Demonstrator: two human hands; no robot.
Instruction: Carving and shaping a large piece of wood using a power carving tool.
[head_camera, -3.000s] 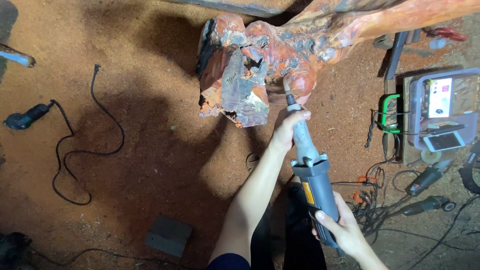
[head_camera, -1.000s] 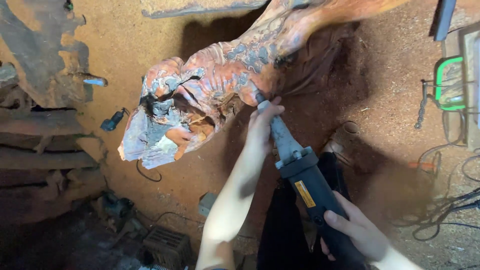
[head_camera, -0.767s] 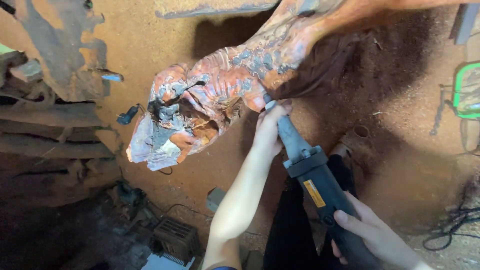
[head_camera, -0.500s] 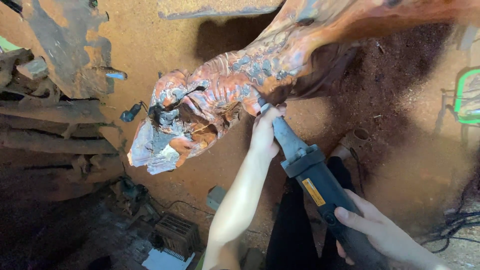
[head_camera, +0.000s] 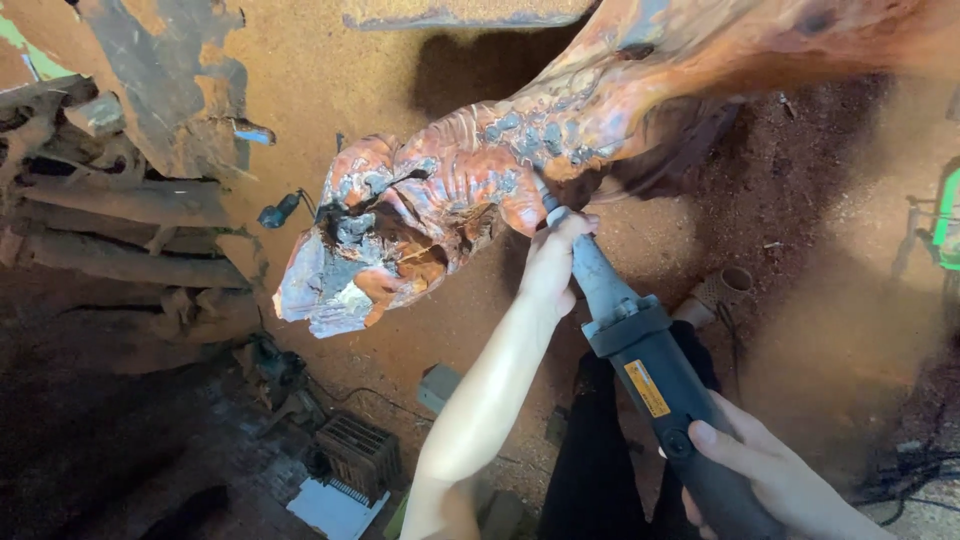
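Note:
A large gnarled piece of red-orange wood (head_camera: 470, 190) hangs across the upper view, its ragged end at the left. I hold a long grey and black power grinder (head_camera: 645, 375) against its underside. My left hand (head_camera: 555, 260) is wrapped around the tool's slim front neck, right by the wood. My right hand (head_camera: 775, 485) grips the black rear handle at the bottom right. The tool's tip is hidden where it meets the wood.
Sawdust covers the reddish floor. Rough logs (head_camera: 120, 230) lie stacked at the left. A small blue tool (head_camera: 280, 212) with a cable, a grey block (head_camera: 437, 386) and a dark slatted box (head_camera: 357, 455) sit on the floor. Green-framed equipment (head_camera: 945, 225) stands at the right edge.
The view has swung left and closer to the wood over three seconds. Both hands keep their hold on the grinder, its tip staying at the wood's underside.

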